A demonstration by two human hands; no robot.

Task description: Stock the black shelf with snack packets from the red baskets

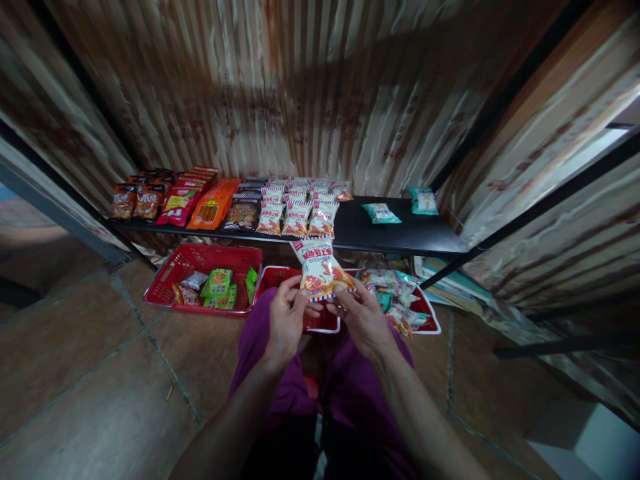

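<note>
A white and orange snack bag [321, 265] with red lettering is held up in front of the shelf, over my lap. My left hand [289, 318] pinches its lower left corner, and my right hand [363, 315] grips the lower right corner. Just beyond it, rows of matching snack bags [297, 217] stand on the black shelf [350, 231]. Beneath my hands is a red basket [274, 272], partly hidden by my knee and hands. Beside my right hand, another red basket [431, 319] holds several teal and orange snack bags [384, 279].
Along the shelf's left lie brown snack packs [149, 200], red packs [180, 203], an orange pack [214, 205] and dark-topped packs [242, 215]. Two teal bags, one lying flat [381, 213], the other upright [424, 201], are on the right. A red basket [167, 267] with green packets [217, 283] sits left.
</note>
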